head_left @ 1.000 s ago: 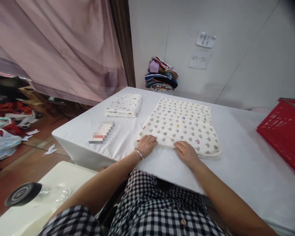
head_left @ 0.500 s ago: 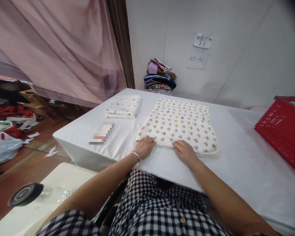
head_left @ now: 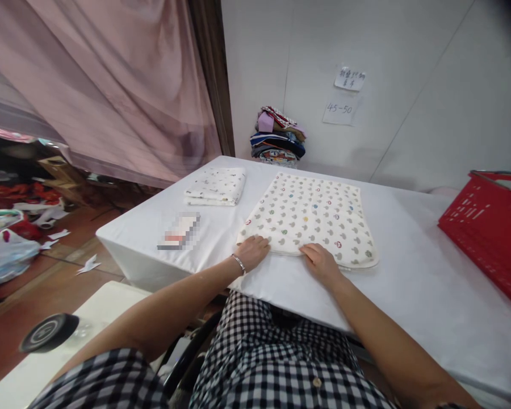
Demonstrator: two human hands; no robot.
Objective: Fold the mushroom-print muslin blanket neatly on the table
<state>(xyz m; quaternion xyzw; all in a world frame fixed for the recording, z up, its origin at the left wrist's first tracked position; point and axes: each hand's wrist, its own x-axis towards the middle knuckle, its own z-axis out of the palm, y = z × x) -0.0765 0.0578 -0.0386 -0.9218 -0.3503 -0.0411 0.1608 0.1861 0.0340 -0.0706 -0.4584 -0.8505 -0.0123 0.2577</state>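
Note:
A cream cloth printed with small grey and coloured shapes (head_left: 310, 218) lies flat on the white table (head_left: 413, 284). My left hand (head_left: 251, 253), a bracelet on its wrist, has its fingers curled on the cloth's near left edge. My right hand (head_left: 321, 262) grips the near edge a little to the right, fingers bent over the hem. Both hands rest low on the table.
A smaller folded white cloth (head_left: 216, 186) lies at the table's far left. A stack of folded coloured clothes (head_left: 277, 136) stands against the back wall. A red plastic basket (head_left: 489, 227) sits at the right. A blurred small object (head_left: 179, 231) lies near the left edge.
My hands have hardly moved along the cloth's near edge. The view has shifted slightly.

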